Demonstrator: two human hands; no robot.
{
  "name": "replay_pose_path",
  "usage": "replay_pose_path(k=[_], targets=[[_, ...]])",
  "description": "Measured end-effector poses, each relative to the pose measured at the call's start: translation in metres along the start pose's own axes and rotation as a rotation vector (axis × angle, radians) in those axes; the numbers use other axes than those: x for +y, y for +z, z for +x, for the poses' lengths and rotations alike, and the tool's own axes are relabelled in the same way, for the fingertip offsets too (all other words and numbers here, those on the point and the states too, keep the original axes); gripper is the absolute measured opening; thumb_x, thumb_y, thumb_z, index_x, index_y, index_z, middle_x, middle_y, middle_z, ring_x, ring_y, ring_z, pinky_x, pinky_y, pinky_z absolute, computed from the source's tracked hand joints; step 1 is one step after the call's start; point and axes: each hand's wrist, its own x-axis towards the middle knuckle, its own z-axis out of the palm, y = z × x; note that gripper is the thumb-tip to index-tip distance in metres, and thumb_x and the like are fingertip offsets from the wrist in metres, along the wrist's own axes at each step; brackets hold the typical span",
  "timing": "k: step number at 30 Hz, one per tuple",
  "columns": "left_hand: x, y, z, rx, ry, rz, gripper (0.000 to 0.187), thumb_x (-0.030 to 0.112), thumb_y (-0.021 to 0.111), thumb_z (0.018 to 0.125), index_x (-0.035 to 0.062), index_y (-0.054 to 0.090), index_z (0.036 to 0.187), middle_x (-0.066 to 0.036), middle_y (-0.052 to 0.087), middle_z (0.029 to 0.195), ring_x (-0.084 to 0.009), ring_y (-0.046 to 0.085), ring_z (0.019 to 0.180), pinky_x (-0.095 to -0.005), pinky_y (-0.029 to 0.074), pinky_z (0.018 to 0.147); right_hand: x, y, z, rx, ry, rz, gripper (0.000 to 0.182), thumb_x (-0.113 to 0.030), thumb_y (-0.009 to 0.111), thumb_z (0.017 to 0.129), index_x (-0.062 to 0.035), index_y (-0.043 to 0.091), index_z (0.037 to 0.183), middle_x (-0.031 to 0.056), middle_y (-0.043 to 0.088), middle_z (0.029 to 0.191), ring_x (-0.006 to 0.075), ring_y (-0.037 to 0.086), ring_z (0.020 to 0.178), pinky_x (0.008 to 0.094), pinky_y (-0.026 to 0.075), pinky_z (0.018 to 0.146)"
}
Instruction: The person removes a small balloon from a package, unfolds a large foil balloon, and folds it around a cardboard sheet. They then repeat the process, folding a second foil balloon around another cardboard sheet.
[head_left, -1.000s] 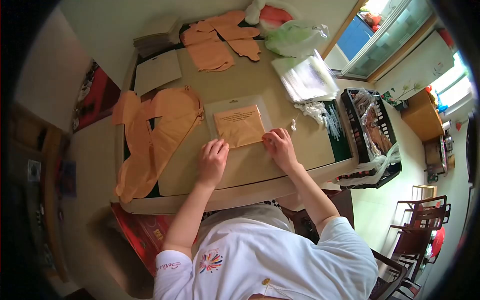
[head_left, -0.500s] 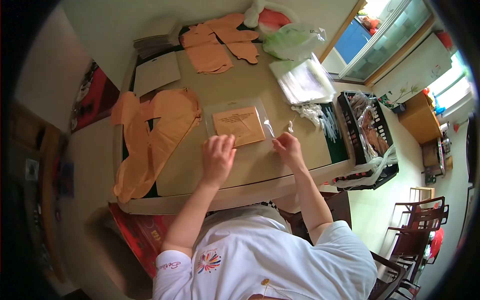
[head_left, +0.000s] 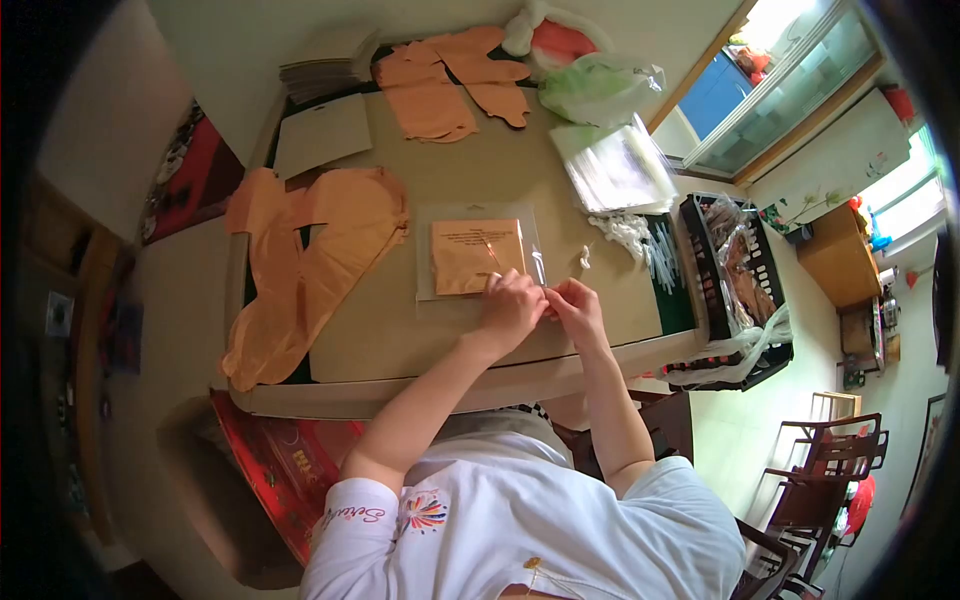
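Clear flat bag (head_left: 478, 256) | tan card insert | both hands (head_left: 545, 308) pinching glossy corner

A home room; wooden dining chairs (head_left: 825, 470), glass cabinet (head_left: 790, 85), cluttered work table (head_left: 440, 345)

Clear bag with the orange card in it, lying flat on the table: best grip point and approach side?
Probably the clear bag's near right corner, approached from the person's side. The bag lies flat with the orange card filling its middle, so only the thin film margin can be pinched. The left hand and right hand already meet at that corner.
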Motion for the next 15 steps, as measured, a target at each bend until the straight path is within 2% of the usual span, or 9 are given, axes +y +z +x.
replay_pose_path(k=[3, 4, 7, 10, 12, 13, 15], targets=[[-0.008, -0.011, 0.001, 0.13, -0.081, -0.075, 0.007, 0.017, 0.073, 0.074, 0.0115, 0.07, 0.076, -0.002, 0.061, 0.08, -0.0228, 0.056, 0.086, -0.0373, 0.041, 0.081, -0.007, 0.002, -0.005, 0.014, 0.019, 0.035, 0.014, -0.011, 0.067, 0.088, 0.0007, 0.062, 0.082, 0.0064, 0.066, 0.072, 0.0102, 0.061, 0.064, 0.0224, 0.05, 0.058], [-0.006, -0.018, 0.001, 0.098, -0.063, -0.063, 0.006, 0.017, 0.072, 0.075, 0.0122, 0.069, 0.074, -0.002, 0.06, 0.081, -0.0209, 0.055, 0.088, -0.0384, 0.041, 0.08, -0.006, 0.002, -0.005, 0.014, 0.02, 0.036, 0.014, -0.011, 0.067, 0.088, 0.0007, 0.061, 0.082, 0.0066, 0.066, 0.072, 0.0103, 0.062, 0.064, 0.0225, 0.05, 0.058], [-0.003, -0.016, -0.002, -0.03, 0.051, -0.003, 0.014, 0.019, 0.075, 0.073, 0.0134, 0.069, 0.084, -0.002, 0.06, 0.09, -0.021, 0.055, 0.094, -0.0401, 0.041, 0.083, -0.005, 0.002, -0.003, 0.005, 0.018, 0.04, 0.013, -0.011, 0.065, 0.089, 0.0007, 0.061, 0.085, 0.0071, 0.067, 0.072, 0.0106, 0.062, 0.065, 0.0226, 0.05, 0.059], [0.001, -0.036, -0.005, 0.025, 0.042, -0.053, 0.032, 0.022, 0.079, 0.067, 0.0134, 0.066, 0.095, -0.003, 0.06, 0.103, -0.0217, 0.053, 0.105, -0.0406, 0.04, 0.09, -0.01, -0.002, -0.004, 0.024, 0.017, 0.089, 0.01, -0.01, 0.062, 0.091, 0.0002, 0.061, 0.091, 0.0063, 0.066, 0.073, 0.0104, 0.063, 0.068, 0.0223, 0.05, 0.061], [-0.01, -0.051, -0.019, 0.044, 0.07, 0.119, 0.037, 0.022, 0.08, 0.066, 0.0134, 0.064, 0.098, -0.004, 0.059, 0.112, -0.0221, 0.05, 0.114, -0.0429, 0.038, 0.096, -0.018, -0.002, -0.011, 0.054, 0.02, 0.173, 0.01, -0.01, 0.06, 0.092, -0.0007, 0.061, 0.097, 0.0052, 0.065, 0.073, 0.01, 0.062, 0.069, 0.0221, 0.05, 0.063], [-0.019, -0.058, -0.027, 0.049, 0.083, 0.208, 0.04, 0.022, 0.081, 0.065, 0.0135, 0.063, 0.1, -0.004, 0.058, 0.116, -0.0223, 0.049, 0.119, -0.0441, 0.037, 0.099, -0.017, -0.004, -0.01, 0.006, 0.029, 0.162, 0.011, -0.01, 0.06, 0.092, -0.0016, 0.06, 0.099, 0.0045, 0.065, 0.074, 0.0099, 0.062, 0.069, 0.0222, 0.05, 0.064], [-0.04, -0.059, -0.049, 0.002, 0.057, 0.17, 0.036, 0.017, 0.079, 0.068, 0.0124, 0.063, 0.1, -0.005, 0.058, 0.118, -0.0237, 0.049, 0.121, -0.0443, 0.038, 0.101, -0.016, -0.016, -0.008, -0.098, 0.049, 0.137, 0.014, -0.01, 0.059, 0.093, -0.0034, 0.06, 0.105, 0.0032, 0.064, 0.077, 0.0096, 0.061, 0.068, 0.0224, 0.05, 0.065]])
